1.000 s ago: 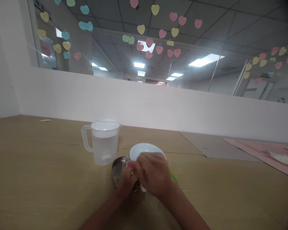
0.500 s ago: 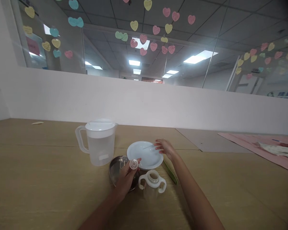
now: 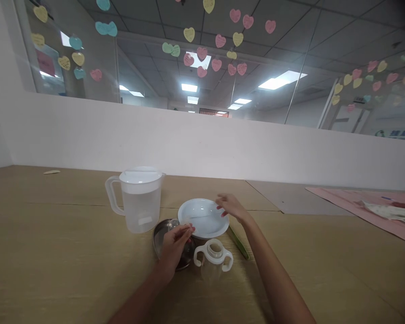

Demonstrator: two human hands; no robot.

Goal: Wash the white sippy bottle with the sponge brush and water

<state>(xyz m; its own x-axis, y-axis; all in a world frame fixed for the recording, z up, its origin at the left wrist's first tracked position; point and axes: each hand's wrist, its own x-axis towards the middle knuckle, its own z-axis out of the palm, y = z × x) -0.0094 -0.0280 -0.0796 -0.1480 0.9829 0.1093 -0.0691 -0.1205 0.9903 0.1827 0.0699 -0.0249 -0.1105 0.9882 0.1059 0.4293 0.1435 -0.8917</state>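
My left hand [image 3: 176,245] is closed over the steel bowl [image 3: 158,245], its fingertips pinched on something small that they mostly hide. Just behind these fingers a clear dome-shaped piece [image 3: 173,223] shows. My right hand [image 3: 231,208] hovers at the right rim of the white bowl [image 3: 205,227], with its fingers apart, slightly curled and a little blurred; nothing shows in them. Inside the white bowl is a thin, straight, pale item [image 3: 200,217]. A clear bottle [image 3: 213,261] with a white two-handled collar stands open-topped in front of the bowls.
Left of the bowls stands a translucent lidded pitcher [image 3: 141,207] with liquid inside. A long green item [image 3: 239,243] lies under my right forearm's left side. Farther right, a pink cloth [image 3: 351,204] bears white fabric. A flat pale piece [image 3: 51,172] lies at the back left.
My left hand has turned, so the round white piece at its fingertips no longer shows plainly. The thin item, earlier near my right fingers, is now lower in the white bowl.
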